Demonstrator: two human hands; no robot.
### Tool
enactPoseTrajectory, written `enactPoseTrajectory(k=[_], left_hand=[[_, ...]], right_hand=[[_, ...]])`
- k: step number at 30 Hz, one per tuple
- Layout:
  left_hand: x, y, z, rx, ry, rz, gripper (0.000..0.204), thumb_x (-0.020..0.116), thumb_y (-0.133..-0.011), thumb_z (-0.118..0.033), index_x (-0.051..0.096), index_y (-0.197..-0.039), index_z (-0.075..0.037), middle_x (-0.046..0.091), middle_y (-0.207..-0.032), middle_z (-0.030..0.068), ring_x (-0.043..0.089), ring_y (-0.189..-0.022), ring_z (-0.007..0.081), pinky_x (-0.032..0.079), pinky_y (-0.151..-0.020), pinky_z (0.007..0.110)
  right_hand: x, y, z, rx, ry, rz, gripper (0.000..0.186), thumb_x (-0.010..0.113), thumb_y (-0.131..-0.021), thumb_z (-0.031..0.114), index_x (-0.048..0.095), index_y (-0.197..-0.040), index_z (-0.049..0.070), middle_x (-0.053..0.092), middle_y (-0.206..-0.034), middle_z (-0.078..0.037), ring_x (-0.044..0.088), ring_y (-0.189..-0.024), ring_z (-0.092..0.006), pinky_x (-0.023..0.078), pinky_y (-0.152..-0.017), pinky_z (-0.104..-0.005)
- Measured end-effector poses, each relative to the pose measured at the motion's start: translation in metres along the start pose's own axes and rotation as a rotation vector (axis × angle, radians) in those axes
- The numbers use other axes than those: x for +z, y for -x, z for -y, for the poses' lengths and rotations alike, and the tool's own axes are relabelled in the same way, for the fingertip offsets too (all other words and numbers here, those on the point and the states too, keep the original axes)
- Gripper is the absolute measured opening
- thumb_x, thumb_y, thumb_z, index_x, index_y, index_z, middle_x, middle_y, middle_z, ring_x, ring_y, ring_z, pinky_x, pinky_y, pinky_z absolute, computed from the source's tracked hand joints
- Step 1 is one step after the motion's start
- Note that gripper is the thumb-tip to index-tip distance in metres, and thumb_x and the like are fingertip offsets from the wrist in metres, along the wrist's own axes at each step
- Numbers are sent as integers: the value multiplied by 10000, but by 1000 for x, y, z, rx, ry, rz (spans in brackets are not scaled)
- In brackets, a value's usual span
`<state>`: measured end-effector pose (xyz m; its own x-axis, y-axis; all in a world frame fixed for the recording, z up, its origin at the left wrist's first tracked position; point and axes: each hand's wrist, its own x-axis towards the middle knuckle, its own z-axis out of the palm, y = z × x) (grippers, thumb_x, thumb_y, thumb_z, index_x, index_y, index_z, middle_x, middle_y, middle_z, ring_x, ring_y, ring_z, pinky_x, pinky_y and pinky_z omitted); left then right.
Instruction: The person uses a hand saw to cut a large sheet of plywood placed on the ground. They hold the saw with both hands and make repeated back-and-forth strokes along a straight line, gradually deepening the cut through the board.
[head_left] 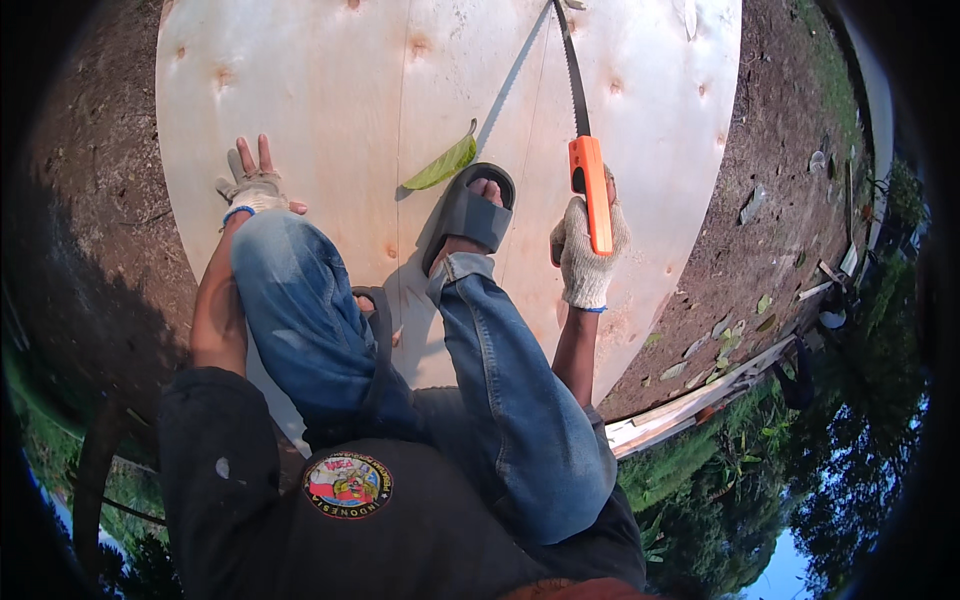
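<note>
A large pale plywood sheet with knots lies beneath me, and I squat on it. My left hand, in a whitish work glove with bare fingers showing, rests on the sheet beside my left knee, fingers spread and holding nothing. At the right, my gloved right hand is wrapped round the orange handle of a folding saw. Its dark, toothed, curved blade points away from me toward the far edge of the view. The tip lies close to the top of the picture, and I cannot tell whether it touches the wood.
A green leaf lies on the sheet beside my sandal. Thin lines run lengthwise along the wood. Bare soil borders the sheet on both sides, with dry leaves at the right. Long wooden planks lie at the lower right near greenery.
</note>
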<state>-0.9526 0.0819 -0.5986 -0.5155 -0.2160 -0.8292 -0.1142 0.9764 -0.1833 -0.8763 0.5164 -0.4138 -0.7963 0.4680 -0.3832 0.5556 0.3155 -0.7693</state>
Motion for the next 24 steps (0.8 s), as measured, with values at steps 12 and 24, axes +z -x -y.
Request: enactPoseTrajectory(k=[12, 24], left_hand=[[17, -29, 14, 46, -74, -93, 1482, 804, -678, -741, -188, -1652, -230, -224, -1697, 258, -138, -1580, 470, 74, -1120, 824], [24, -15, 6, 37, -56, -94, 1599, 856, -559, -782, -168, -1659, -237, -256, -1686, 257, -203, -1566, 464, 63, -1167, 769]], right_hand=[[-6, -1, -1, -64, -35, -33, 544, 571, -962, 38, 488, -1498, -7, 487, -527, 5, 472, -381, -79, 365, -366, -266], [-8, 36, 0, -58, 22, -50, 513, 561, -941, 47, 548, -1453, 23, 610, -668, -35, 570, -480, -95, 472, -487, -269]])
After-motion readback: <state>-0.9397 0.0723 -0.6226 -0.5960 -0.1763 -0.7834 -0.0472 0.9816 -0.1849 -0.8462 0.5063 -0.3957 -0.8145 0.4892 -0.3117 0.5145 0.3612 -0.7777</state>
